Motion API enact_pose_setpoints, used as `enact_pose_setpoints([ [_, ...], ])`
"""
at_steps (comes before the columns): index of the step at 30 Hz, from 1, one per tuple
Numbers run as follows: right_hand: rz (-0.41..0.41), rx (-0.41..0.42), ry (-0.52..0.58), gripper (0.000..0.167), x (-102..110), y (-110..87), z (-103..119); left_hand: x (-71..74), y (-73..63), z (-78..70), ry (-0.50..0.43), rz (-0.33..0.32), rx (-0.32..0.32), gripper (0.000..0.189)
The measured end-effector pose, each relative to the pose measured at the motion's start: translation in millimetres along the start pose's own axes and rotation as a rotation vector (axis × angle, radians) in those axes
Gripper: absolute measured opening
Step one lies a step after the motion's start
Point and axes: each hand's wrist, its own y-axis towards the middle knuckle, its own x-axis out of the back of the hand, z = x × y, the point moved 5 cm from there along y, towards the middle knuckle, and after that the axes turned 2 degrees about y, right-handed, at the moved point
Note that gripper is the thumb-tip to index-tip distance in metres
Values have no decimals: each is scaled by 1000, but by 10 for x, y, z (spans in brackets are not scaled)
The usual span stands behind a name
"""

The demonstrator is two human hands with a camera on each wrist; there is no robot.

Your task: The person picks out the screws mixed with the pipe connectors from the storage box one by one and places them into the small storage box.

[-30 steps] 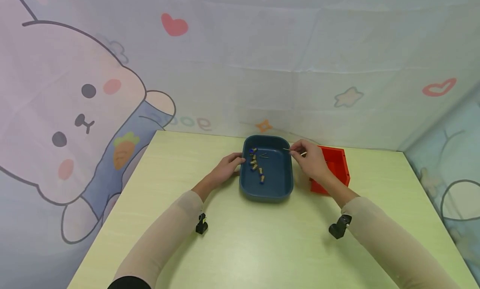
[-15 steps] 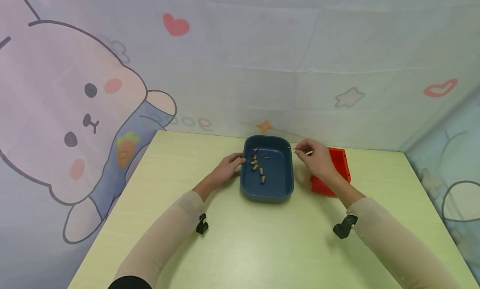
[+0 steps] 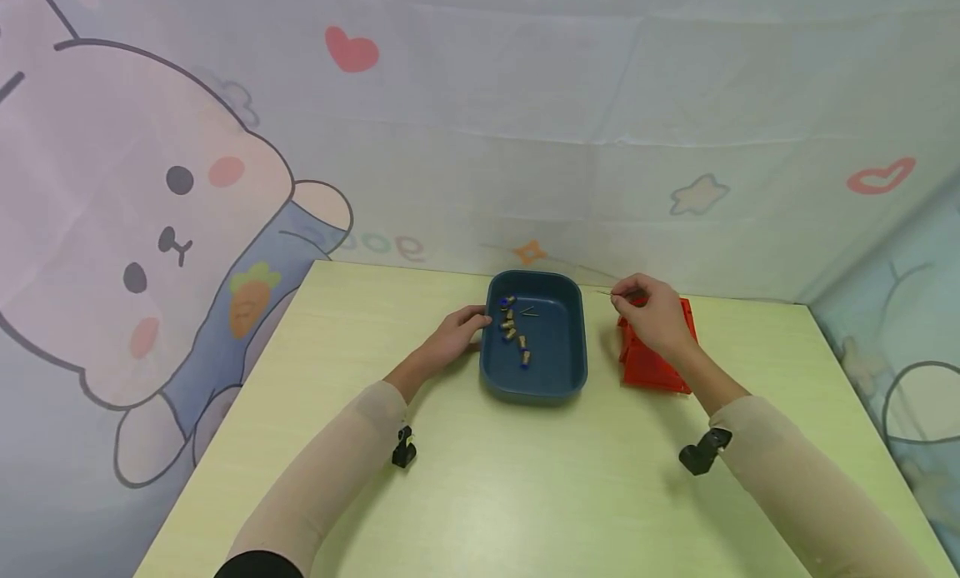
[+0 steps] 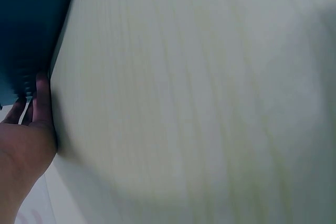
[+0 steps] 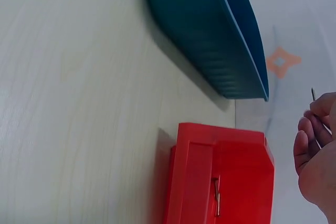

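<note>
In the head view, a dark blue plastic tray (image 3: 555, 353) holds several brass fittings (image 3: 510, 334) with blue ends and a few thin nail-like pins (image 3: 529, 312). My left hand (image 3: 450, 338) holds the tray's left side, fingertips at the rim; the left wrist view catches its fingers (image 4: 43, 98) against the outer wall. Just behind the red bin (image 3: 651, 368), my right hand (image 3: 649, 310) pinches a thin metal nail (image 3: 604, 292) between thumb and fingers. Its pointed end (image 5: 313, 94) shows in the right wrist view. Another nail (image 5: 217, 198) lies inside the red bin.
The blue tray and red bin stand side by side on a light wooden table (image 3: 525, 486), a small gap between them. A printed cloth (image 3: 480, 186) hangs directly behind the table's far edge. Each sleeved wrist carries a small black camera (image 3: 705, 451).
My right hand has moved right with the nail, from the blue tray's right rim to over the red bin's far end. My left hand has stayed at the tray.
</note>
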Motion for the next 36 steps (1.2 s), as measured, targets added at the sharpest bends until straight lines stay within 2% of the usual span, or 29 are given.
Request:
enact_pose_setpoints([
  [21,1,-50,-52,18,272,16,-167,2,-15,-16,3,11,2,53],
  [36,-42,-73,-63,19,492,-10,-342,-18,-1,-20,-8,9,-2,53],
])
